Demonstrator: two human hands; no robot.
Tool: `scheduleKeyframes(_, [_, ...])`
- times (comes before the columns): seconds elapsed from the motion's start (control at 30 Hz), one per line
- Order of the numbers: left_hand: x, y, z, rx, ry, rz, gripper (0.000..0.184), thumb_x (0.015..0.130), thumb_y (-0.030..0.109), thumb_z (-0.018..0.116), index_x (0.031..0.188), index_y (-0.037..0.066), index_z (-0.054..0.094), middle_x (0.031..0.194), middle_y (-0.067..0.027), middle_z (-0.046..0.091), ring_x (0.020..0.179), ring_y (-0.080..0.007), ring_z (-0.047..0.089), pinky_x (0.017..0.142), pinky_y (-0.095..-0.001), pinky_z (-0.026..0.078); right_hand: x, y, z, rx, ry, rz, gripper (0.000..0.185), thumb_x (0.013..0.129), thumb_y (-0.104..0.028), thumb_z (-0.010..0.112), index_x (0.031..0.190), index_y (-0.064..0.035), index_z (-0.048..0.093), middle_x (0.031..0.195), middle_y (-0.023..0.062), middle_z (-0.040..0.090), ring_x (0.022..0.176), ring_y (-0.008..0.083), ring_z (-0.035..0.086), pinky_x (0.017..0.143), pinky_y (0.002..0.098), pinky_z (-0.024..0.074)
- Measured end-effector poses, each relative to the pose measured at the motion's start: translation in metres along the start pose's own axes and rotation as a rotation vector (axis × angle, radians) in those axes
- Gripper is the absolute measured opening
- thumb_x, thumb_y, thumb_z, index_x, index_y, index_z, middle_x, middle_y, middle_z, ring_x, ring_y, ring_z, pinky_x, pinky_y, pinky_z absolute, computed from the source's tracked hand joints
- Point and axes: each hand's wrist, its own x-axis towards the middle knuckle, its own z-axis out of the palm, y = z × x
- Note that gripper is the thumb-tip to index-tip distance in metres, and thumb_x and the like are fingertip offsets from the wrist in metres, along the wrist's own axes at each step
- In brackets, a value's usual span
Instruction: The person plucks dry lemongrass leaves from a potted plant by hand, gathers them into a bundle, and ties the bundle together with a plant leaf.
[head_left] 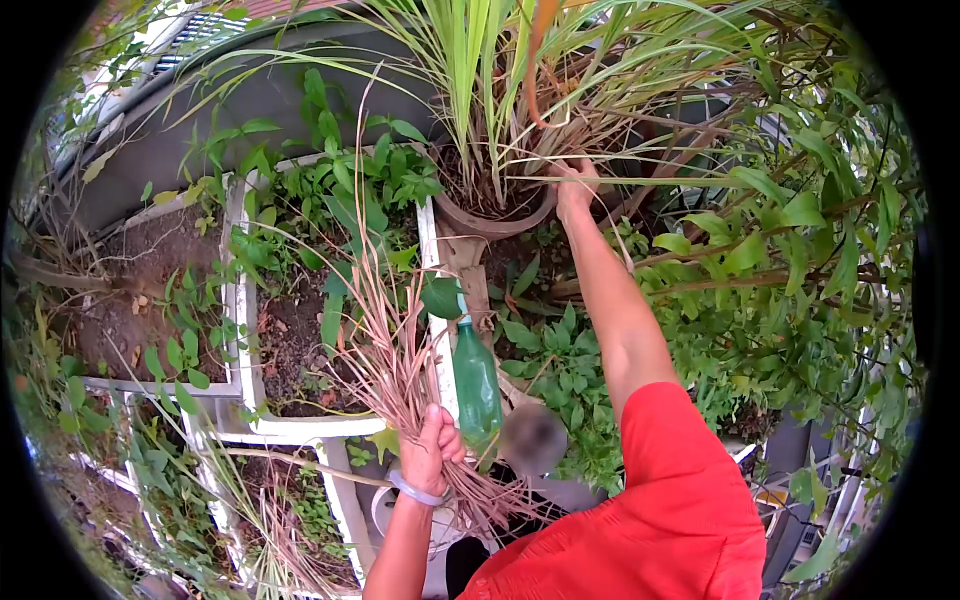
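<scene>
Red shirt [640,500]: nearest the camera, over your torso and upper right arm.
Left hand [435,447]: clenched around a bundle of dry leaves [392,375], fingers wrapped close; long ends stick out above and below your fist.
Right hand [577,187]: reaching among brown blades at the base of the grass plant [480,95], beside the round pot [490,228]; your fingertips are hidden, so whether they grasp anything cannot be told.
Brown blades: tangled with green ones; in my judgement, separating them calls for a narrow pinch low down.
Green bottle [477,385]: near your left hand, beside the white planter [310,428].
</scene>
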Motion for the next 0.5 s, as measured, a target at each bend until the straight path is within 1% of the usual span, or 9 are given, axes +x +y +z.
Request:
scheduleKeyframes(0.03, [0.001, 0.000, 0.000, 0.000, 0.017, 0.002, 0.028, 0.087, 0.033, 0.048, 0.075, 0.008, 0.044, 0.053, 0.0040, 0.028, 0.041, -0.0064, 0.027, 0.039, -0.0209, 0.025, 0.007, 0.005, 0.003, 0.008, -0.001, -0.052, 0.038, 0.075, 0.000, 0.058, 0.112, -0.0027, 0.050, 0.067, 0.0059, 0.058, 0.051, 0.0110, 0.052, 0.040, 0.0207, 0.0375])
scheduleKeyframes(0.13, [0.007, 0.000, 0.000, -0.034, 0.054, -0.015, 0.027, 0.088, 0.033, 0.045, 0.075, 0.009, 0.044, 0.053, 0.0039, 0.027, 0.041, -0.0068, 0.026, 0.039, -0.0212, 0.025, 0.012, 0.009, -0.003, -0.046, -0.036, -0.145, 0.026, 0.073, -0.008, 0.062, 0.097, 0.0023, 0.057, 0.074, 0.0071, 0.059, 0.063, 0.0163, 0.052, 0.059, 0.0293, 0.0407])
scheduleKeyframes(0.2, [0.010, 0.003, 0.003, -0.012, 0.054, -0.021, 0.027, 0.088, 0.033, 0.044, 0.074, 0.009, 0.043, 0.053, 0.0038, 0.027, 0.041, -0.0070, 0.025, 0.039, -0.0213, 0.024, 0.017, 0.014, -0.009, -0.309, 0.065, -0.253, 0.018, 0.076, -0.006, 0.061, 0.091, 0.0020, 0.057, 0.061, 0.0045, 0.054, 0.051, 0.0107, 0.047, 0.044, 0.0275, 0.0367])
scheduleKeyframes(0.3, [0.012, 0.005, 0.007, 0.016, 0.057, -0.033, 0.028, 0.089, 0.033, 0.043, 0.074, 0.009, 0.043, 0.053, 0.0039, 0.026, 0.042, -0.0073, 0.025, 0.039, -0.0215, 0.024, 0.012, 0.033, -0.021, -0.190, 0.171, -0.216, 0.021, 0.078, -0.014, 0.061, 0.089, 0.0037, 0.057, 0.065, 0.0044, 0.055, 0.052, 0.0108, 0.048, 0.044, 0.0274, 0.0368])
scheduleKeyframes(0.33, [0.013, 0.006, 0.008, 0.022, 0.057, -0.037, 0.028, 0.089, 0.033, 0.043, 0.074, 0.009, 0.042, 0.053, 0.0039, 0.026, 0.042, -0.0074, 0.024, 0.039, -0.0216, 0.024, 0.004, 0.029, -0.023, -0.150, 0.207, -0.205, 0.023, 0.079, -0.016, 0.061, 0.088, 0.0042, 0.057, 0.066, 0.0044, 0.056, 0.053, 0.0108, 0.048, 0.044, 0.0274, 0.0368])
scheduleKeyframes(0.37, [0.014, 0.006, 0.010, 0.029, 0.058, -0.037, 0.028, 0.089, 0.033, 0.043, 0.074, 0.009, 0.042, 0.053, 0.0039, 0.026, 0.042, -0.0074, 0.024, 0.039, -0.0216, 0.024, -0.006, 0.024, -0.029, 0.018, 0.138, 0.036, 0.025, 0.080, -0.020, 0.060, 0.091, 0.0022, 0.057, 0.071, 0.0051, 0.058, 0.054, 0.0109, 0.052, 0.040, 0.0228, 0.0371])
scheduleKeyframes(0.47, [0.012, 0.008, 0.010, 0.039, 0.063, -0.036, 0.028, 0.089, 0.033, 0.042, 0.073, 0.009, 0.042, 0.053, 0.0039, 0.025, 0.042, -0.0075, 0.024, 0.040, -0.0218, 0.024, -0.029, 0.014, -0.032, 0.298, 0.190, 0.153, 0.024, 0.080, -0.020, 0.059, 0.094, -0.0004, 0.056, 0.074, 0.0061, 0.059, 0.055, 0.0110, 0.055, 0.036, 0.0198, 0.0376])
scheduleKeyframes(0.5, [0.012, 0.008, 0.009, 0.034, 0.058, -0.038, 0.028, 0.089, 0.032, 0.042, 0.073, 0.009, 0.042, 0.053, 0.0039, 0.025, 0.042, -0.0075, 0.025, 0.040, -0.0218, 0.024, -0.030, 0.018, -0.034, 0.381, 0.217, 0.214, 0.021, 0.081, -0.017, 0.057, 0.095, -0.0005, 0.056, 0.077, 0.0072, 0.060, 0.055, 0.0113, 0.056, 0.036, 0.0207, 0.0382])
